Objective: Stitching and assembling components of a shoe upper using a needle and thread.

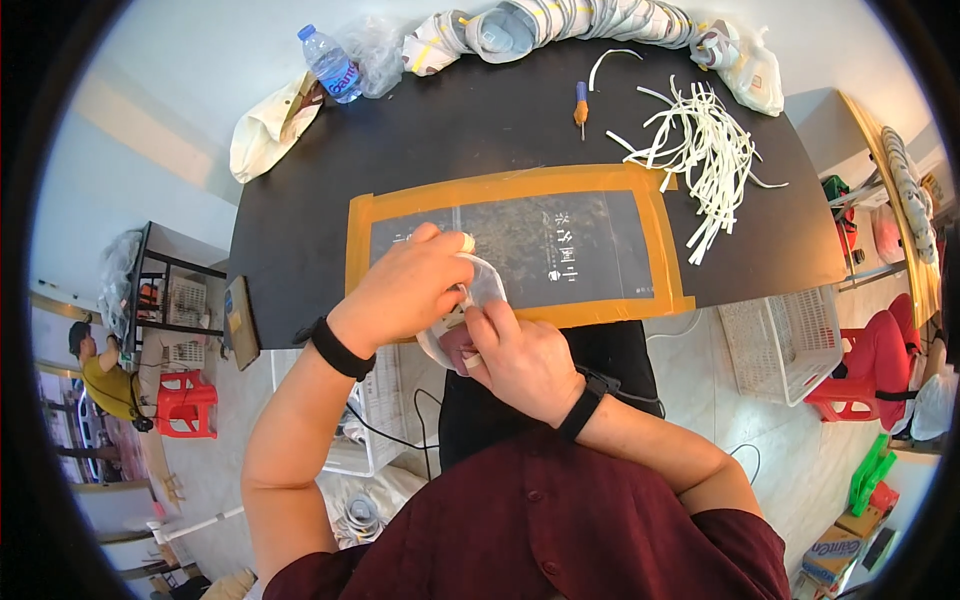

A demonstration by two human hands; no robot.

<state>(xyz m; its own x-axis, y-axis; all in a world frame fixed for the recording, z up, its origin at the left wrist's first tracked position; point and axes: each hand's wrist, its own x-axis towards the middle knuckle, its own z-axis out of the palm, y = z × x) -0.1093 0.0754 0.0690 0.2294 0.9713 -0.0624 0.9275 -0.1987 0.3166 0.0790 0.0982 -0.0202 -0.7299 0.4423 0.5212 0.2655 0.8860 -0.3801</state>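
Note:
Both hands are over the near edge of the table, in front of my body. Between them is a small pale piece with a white rim and a pinkish-grey inside (458, 345), which looks like a shoe upper. My left hand (408, 280) pinches its far side, fingers bent and a pale wrap on one fingertip. Lower and to the right, my right hand (530, 365) grips the near side with thumb and fingers together. Whatever lies between the left fingertips is hidden. Beneath the hands lies a dark printed mat (600, 235) edged with orange-brown tape.
Loose white strips (705, 150) lie in a heap at the right of the dark table (300, 235). A small blue-and-orange-handled tool (581, 108) lies farther back. A water bottle (330, 65), a cloth bag (270, 130) and nested grey-white pieces (545, 25) line the far edge.

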